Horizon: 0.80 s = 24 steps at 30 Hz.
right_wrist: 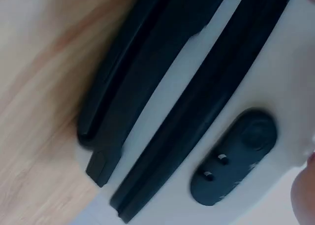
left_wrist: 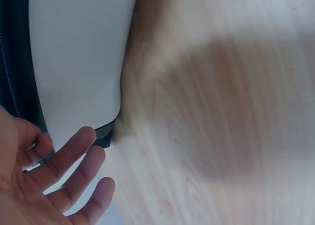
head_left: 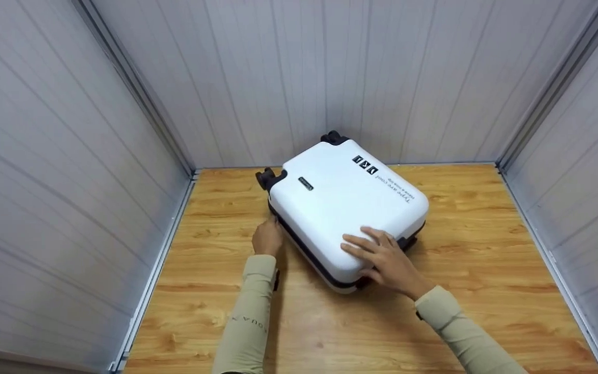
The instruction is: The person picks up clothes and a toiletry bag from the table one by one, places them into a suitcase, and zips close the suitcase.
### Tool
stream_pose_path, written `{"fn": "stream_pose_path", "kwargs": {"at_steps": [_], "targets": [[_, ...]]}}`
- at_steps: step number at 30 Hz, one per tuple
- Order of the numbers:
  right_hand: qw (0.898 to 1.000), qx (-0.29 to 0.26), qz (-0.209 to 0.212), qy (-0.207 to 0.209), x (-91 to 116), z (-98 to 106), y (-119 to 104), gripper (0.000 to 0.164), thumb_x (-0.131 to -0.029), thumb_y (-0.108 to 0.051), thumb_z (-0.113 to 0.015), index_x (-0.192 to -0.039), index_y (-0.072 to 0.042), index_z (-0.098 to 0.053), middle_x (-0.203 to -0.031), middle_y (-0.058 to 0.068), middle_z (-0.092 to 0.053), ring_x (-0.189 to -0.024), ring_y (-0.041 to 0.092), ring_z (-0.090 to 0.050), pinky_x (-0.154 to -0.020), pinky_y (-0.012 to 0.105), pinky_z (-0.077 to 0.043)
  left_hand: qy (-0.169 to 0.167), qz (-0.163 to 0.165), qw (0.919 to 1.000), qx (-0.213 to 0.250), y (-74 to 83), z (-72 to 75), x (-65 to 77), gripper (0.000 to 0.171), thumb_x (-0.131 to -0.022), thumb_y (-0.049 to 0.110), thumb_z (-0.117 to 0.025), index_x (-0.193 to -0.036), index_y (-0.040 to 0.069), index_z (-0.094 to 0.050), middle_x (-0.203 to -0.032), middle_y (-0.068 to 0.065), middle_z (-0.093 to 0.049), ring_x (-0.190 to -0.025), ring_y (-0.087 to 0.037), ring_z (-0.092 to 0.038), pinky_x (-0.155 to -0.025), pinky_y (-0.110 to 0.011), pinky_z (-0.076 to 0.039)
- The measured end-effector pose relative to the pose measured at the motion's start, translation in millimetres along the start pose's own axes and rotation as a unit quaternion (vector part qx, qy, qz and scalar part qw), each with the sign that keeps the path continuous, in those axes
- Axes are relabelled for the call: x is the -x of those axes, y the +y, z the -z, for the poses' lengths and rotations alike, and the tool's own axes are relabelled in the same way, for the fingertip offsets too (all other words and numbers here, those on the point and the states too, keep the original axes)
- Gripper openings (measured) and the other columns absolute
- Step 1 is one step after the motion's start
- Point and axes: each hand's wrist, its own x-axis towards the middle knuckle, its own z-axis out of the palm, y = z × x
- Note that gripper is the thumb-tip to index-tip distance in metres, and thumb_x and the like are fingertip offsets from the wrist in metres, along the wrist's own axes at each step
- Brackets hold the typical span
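A white hard-shell suitcase (head_left: 348, 202) lies flat on its side, its black wheels towards the back wall. At its left side my left hand (head_left: 268, 238) is low by the black zipper band (left_wrist: 15, 72). The thumb and bent index finger pinch a small zipper pull, mostly hidden, with a metallic glint; the other three fingers (left_wrist: 69, 153) extend loosely by the lower shell. My right hand (head_left: 382, 257) rests with spread fingers on the near right corner of the top shell. A black combination lock (right_wrist: 234, 156) and black carry handle (right_wrist: 123, 77) show on the near side.
Wood-patterned floor (head_left: 216, 306) surrounds the suitcase. Pale panelled walls stand on the left (head_left: 55, 182), at the back (head_left: 299, 78) and on the right (head_left: 579, 208). The wheels (head_left: 334, 137) sit near the back wall.
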Motion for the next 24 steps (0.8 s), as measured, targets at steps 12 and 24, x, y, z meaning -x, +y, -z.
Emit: {"fn": "stream_pose_path", "kwargs": {"at_steps": [12,24], "targets": [[0.999,0.035,-0.005,0.014,-1,-8,8,0.087,-0.071,-0.043,-0.077,-0.148,-0.028,-0.039,-0.153,-0.007,-0.04,-0.142,0.029,-0.034,-0.113,0.046,-0.021,0.04,-0.019,0.9986,0.028,3.5,-4.5,22.4,0.024,-0.098,0.018,-0.052,-0.115,0.011,-0.068,-0.085,-0.019,-0.071,-0.07,-0.037,-0.067,-0.058,-0.051,-0.051],[0.998,0.048,-0.007,0.026,3,-9,7,0.087,-0.071,-0.046,-0.074,-0.148,-0.027,-0.039,-0.152,-0.007,-0.041,-0.141,0.028,-0.036,-0.111,0.047,-0.023,0.058,-0.102,0.9925,0.032,31.7,-20.5,110.8,0.016,-0.096,0.015,-0.055,-0.103,0.01,-0.069,-0.069,-0.013,-0.067,-0.059,-0.03,-0.063,-0.05,-0.042,-0.048]]}}
